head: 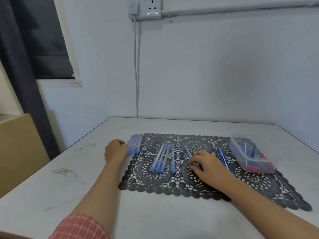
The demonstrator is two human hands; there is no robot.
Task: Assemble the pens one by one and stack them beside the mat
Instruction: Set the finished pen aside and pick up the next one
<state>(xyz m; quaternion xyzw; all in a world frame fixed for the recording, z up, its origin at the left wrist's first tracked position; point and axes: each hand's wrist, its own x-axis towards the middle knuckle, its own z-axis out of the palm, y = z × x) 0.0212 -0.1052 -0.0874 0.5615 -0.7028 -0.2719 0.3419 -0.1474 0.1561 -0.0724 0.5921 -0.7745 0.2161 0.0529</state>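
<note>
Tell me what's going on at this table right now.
A person is putting pens together on a black lace mat. The left hand rests against the finished pens stacked beside the mat's left edge. The right hand is closing on a loose pen barrel. More barrels wait mid-mat.

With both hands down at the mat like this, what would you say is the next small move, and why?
Probably lift the pen barrel that the right hand is closing on. The left hand only rests against the finished stack beside the mat, so nothing is yet held up for assembly.
</note>
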